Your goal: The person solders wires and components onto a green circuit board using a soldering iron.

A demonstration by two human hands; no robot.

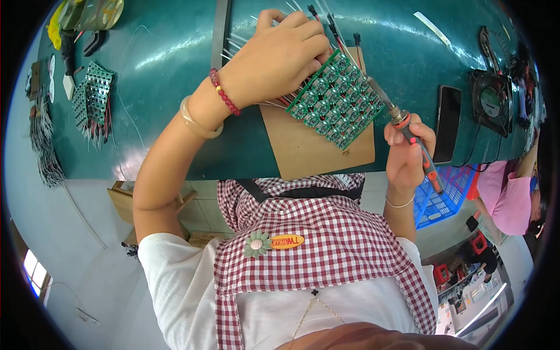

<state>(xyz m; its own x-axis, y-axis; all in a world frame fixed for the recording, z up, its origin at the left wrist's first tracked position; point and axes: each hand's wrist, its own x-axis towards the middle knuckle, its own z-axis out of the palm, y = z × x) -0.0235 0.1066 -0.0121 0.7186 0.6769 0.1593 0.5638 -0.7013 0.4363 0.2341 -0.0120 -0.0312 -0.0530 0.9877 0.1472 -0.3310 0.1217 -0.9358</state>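
Observation:
A green panel of small circuit boards (337,100) lies tilted over a brown board (318,153) at the table's front edge. My left hand (291,49) is closed at the panel's upper left edge, among thin wires (234,44). Its fingertips are hidden, so what they pinch does not show. In my right hand (411,149) is a soldering iron (415,139) with a red and grey handle. Its metal shaft points up and left, with the tip by the panel's upper right edge. Dark connectors (333,26) on wires stick up beyond the panel.
More green circuit panels (94,96) with wires and a bundle of grey wires (45,143) lie at left. On the right are a black phone (448,123), a fan (491,104) and pliers (489,46). A metal bar (220,35) runs beside my left hand. A blue crate (444,195) stands below the table; another person's pink sleeve (507,198) shows.

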